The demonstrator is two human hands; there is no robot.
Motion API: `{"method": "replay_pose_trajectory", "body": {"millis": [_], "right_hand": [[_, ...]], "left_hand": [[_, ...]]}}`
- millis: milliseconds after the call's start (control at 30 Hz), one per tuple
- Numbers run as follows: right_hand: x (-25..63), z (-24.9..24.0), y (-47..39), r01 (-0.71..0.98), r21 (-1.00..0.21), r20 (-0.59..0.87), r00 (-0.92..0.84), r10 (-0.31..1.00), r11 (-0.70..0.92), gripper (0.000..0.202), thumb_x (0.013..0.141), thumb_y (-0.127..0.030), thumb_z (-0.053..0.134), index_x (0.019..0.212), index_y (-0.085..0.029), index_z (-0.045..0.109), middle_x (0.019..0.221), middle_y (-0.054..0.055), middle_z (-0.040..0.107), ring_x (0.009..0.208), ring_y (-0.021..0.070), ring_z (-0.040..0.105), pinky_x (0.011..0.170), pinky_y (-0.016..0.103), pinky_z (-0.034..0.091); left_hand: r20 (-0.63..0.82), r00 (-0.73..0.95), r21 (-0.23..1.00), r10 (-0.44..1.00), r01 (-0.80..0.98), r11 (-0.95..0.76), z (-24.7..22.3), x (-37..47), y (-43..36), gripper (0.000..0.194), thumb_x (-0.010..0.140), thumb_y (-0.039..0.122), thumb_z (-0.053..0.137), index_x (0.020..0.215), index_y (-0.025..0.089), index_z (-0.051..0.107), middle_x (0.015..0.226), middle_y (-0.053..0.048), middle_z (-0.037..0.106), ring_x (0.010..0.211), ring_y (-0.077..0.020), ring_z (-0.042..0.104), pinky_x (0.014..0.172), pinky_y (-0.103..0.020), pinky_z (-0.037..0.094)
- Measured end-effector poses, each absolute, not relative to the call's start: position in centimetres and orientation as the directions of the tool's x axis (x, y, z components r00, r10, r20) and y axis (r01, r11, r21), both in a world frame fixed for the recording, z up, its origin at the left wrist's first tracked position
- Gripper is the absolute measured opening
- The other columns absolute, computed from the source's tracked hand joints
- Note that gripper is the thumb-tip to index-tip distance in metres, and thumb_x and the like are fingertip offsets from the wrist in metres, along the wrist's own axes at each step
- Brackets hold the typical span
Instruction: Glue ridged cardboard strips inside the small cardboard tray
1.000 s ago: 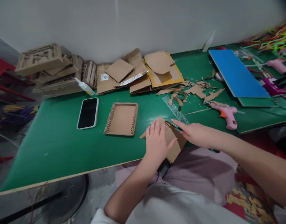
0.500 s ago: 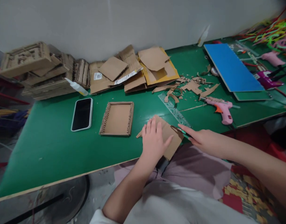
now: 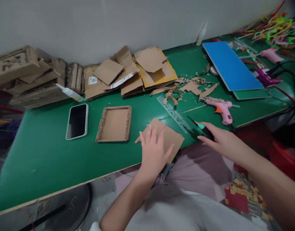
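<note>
My left hand [image 3: 154, 146] lies flat with fingers spread on a piece of brown cardboard [image 3: 173, 136] at the table's front edge. Part of the cardboard hangs past that edge over my lap. In my right hand [image 3: 216, 138] is a utility knife [image 3: 203, 129] with a black and mint-green handle, its dark blade pointing up and left, apart from the cardboard. Just beyond the cardboard lies a clear plastic ruler [image 3: 175, 115]. To the left sits a shallow square cardboard tray [image 3: 130, 126] with corrugated edges showing.
A phone [image 3: 77, 122] lies left of the tray. A pink glue gun [image 3: 223, 110] rests at right, near cardboard scraps [image 3: 192, 86]. Stacked cardboard [image 3: 48, 75], a glue bottle [image 3: 69, 93] and a blue board [image 3: 234, 65] stand farther back on the green table [image 3: 65, 166].
My right hand has lifted the utility knife off the cardboard and moved it to the right. My left hand stays on the cardboard. The whole view has shifted slightly.
</note>
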State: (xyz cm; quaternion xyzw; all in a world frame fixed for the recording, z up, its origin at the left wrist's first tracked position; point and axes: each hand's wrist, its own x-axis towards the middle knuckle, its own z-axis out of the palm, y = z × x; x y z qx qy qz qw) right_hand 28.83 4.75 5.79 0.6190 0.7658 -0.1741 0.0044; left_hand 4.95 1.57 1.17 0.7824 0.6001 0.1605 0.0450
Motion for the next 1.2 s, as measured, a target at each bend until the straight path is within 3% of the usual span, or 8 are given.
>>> {"method": "replay_pose_trajectory", "body": {"millis": [133, 233, 400, 733, 833, 900, 1033, 1200], "right_hand": [[26.9, 3.6, 6.1, 0.986, -0.069, -0.065, -0.155, 0.986, 0.151, 0.045, 0.084, -0.048, 0.044, 0.119, -0.021, 0.043, 0.107, 0.010, 0.058, 0.074, 0.0227, 0.061, 0.047, 0.025, 0.033], [25.2, 2.9, 7.0, 0.988, 0.060, -0.049, -0.142, 0.989, 0.145, 0.046, 0.083, -0.052, 0.044, 0.117, -0.022, 0.043, 0.103, 0.010, 0.057, 0.060, 0.0193, 0.058, 0.041, 0.024, 0.020], [24.3, 3.3, 7.8, 0.975, 0.102, -0.095, -0.187, 0.978, 0.196, 0.039, 0.085, -0.046, 0.045, 0.114, -0.021, 0.042, 0.092, 0.007, 0.056, 0.057, 0.0186, 0.057, 0.042, 0.024, 0.015], [22.8, 4.4, 7.3, 0.945, 0.230, -0.100, -0.216, 0.971, 0.234, 0.030, 0.081, -0.032, 0.045, 0.108, -0.018, 0.045, 0.080, 0.006, 0.057, 0.056, 0.0203, 0.058, 0.043, 0.026, 0.012], [23.0, 4.5, 7.2, 0.939, 0.228, -0.077, -0.245, 0.966, 0.256, 0.031, 0.081, -0.030, 0.044, 0.111, -0.019, 0.044, 0.081, 0.006, 0.061, 0.056, 0.0193, 0.058, 0.042, 0.027, 0.011], [23.5, 4.4, 7.2, 0.949, 0.206, -0.039, -0.235, 0.971, 0.238, 0.035, 0.081, -0.029, 0.044, 0.116, -0.021, 0.042, 0.084, 0.004, 0.064, 0.058, 0.0188, 0.058, 0.042, 0.026, 0.011], [24.3, 4.0, 7.4, 0.964, 0.184, 0.049, -0.206, 0.977, 0.194, 0.037, 0.083, -0.025, 0.042, 0.120, -0.025, 0.042, 0.092, 0.003, 0.065, 0.061, 0.0179, 0.058, 0.042, 0.026, 0.012], [26.0, 4.3, 7.8, 0.989, 0.070, 0.021, -0.131, 0.991, 0.129, 0.020, 0.081, -0.032, 0.047, 0.096, -0.020, 0.055, 0.073, 0.004, 0.064, 0.057, 0.0179, 0.055, 0.044, 0.026, 0.017]], "left_hand": [[0.133, 0.446, 0.290, 0.885, 0.837, -0.465, 1.2, 5.8, -0.9, 0.060, 0.081, 0.055, 0.046, 0.129, 0.019, 0.042, 0.141, -0.017, 0.034, 0.133, -0.0351, 0.023, 0.104, -0.061, 0.019], [0.099, 0.468, 0.256, 0.878, 0.841, -0.477, 0.3, 6.1, -1.6, 0.054, 0.084, 0.042, 0.048, 0.133, 0.022, 0.038, 0.143, -0.016, 0.032, 0.133, -0.0327, 0.025, 0.105, -0.056, 0.025], [0.178, 0.476, 0.243, 0.861, 0.827, -0.507, -0.7, 5.2, -1.4, 0.042, 0.088, 0.019, 0.041, 0.130, 0.017, 0.042, 0.140, -0.014, 0.038, 0.132, -0.0267, 0.031, 0.105, -0.046, 0.031], [0.382, 0.517, 0.399, 0.766, 0.655, -0.642, 2.2, 2.5, -1.2, 0.040, 0.086, 0.005, 0.035, 0.125, 0.009, 0.046, 0.128, -0.015, 0.052, 0.126, -0.0216, 0.040, 0.105, -0.042, 0.036], [0.526, 0.360, 0.512, 0.771, 0.590, -0.625, 4.0, 0.9, -0.7, 0.043, 0.086, 0.003, 0.035, 0.127, 0.015, 0.045, 0.125, -0.011, 0.055, 0.121, -0.0178, 0.046, 0.105, -0.037, 0.037], [0.563, 0.030, 0.655, 0.826, 0.593, -0.467, 5.0, -0.3, -0.2, 0.037, 0.087, 0.011, 0.043, 0.122, 0.021, 0.050, 0.118, -0.006, 0.060, 0.112, -0.0161, 0.055, 0.098, -0.030, 0.044], [0.306, -0.702, 0.952, 0.643, 0.232, -0.200, 5.6, -1.7, 1.6, 0.031, 0.086, 0.037, 0.050, 0.112, 0.021, 0.055, 0.106, -0.006, 0.062, 0.093, -0.0155, 0.062, 0.078, -0.026, 0.052], [-0.090, -0.672, 0.964, 0.735, -0.245, -0.106, 4.3, -1.3, 2.6, 0.035, 0.080, 0.045, 0.055, 0.102, 0.019, 0.056, 0.092, -0.004, 0.061, 0.068, -0.0110, 0.059, 0.050, -0.020, 0.050]]}}
